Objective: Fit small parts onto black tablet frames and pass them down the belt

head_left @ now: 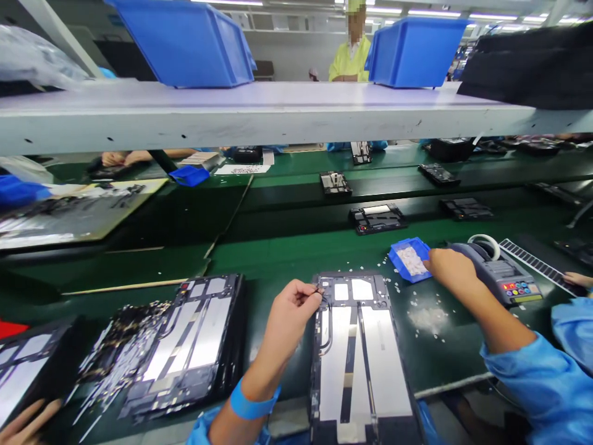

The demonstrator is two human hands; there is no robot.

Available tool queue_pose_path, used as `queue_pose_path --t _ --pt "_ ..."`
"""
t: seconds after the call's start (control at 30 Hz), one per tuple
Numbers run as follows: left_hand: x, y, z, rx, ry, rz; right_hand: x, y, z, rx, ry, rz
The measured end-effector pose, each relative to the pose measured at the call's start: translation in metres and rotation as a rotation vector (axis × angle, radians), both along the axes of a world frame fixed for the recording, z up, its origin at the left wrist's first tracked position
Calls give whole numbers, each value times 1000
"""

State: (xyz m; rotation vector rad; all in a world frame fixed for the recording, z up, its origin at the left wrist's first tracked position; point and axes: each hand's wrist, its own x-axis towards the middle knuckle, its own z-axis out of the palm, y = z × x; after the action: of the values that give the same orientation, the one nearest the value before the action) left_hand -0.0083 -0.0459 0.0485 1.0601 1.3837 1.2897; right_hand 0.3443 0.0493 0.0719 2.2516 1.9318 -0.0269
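reaching right hand, blue tray

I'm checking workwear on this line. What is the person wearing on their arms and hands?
Both hands are bare, no gloves. The left hand has a blue wristband at the wrist. The right hand comes out of a light blue sleeve pushed up the forearm.

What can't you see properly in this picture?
- Right hand fingers: in the head view they reach into the small blue tray; what they pick is too small.
- Left hand: pinches something tiny and dark at the frame corner; too small to name.
- Frame's near end: cut off by the bottom edge.
- Stacked frames: count unclear.
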Motion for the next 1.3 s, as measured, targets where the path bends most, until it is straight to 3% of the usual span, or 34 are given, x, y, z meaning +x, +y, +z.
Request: queue_pose_path --t 0.07,0.17,0.23,0.3,0.43,0.73,0.87,0.97,1.03,1.17,1.23,1.3 --pt "0 -1 -1 2 49 16 -12 -12 2 118 66 98" --pt "0 -2 -2 17 134 30 -69 -41 16 302 377 431" --pt "-1 -3 -3 34 166 40 -115 -58 23 297 562 663" --pt "-2 -5 -4 43 181 46 -152 -68 23 268 620 783" --pt "1 -9 1 59 218 45 -185 -69 10 225 582 814" --pt "7 -13 9 106 293 54 -185 -67 2 312 557 746" --pt "6 -11 7 62 250 12 -192 -62 1 338 606 791" --pt "5 -8 6 29 157 4 -183 -53 5 333 658 783" --pt "6 -6 6 15 99 19 -160 -44 9 346 671 711" --pt "6 -5 8 16 50 31 -76 -18 9 350 487 389" --pt "5 -8 11 27 98 18 -37 -8 6 207 286 194" --pt "2 -11 15 39 206 -36 -18 -6 6 90 197 98"
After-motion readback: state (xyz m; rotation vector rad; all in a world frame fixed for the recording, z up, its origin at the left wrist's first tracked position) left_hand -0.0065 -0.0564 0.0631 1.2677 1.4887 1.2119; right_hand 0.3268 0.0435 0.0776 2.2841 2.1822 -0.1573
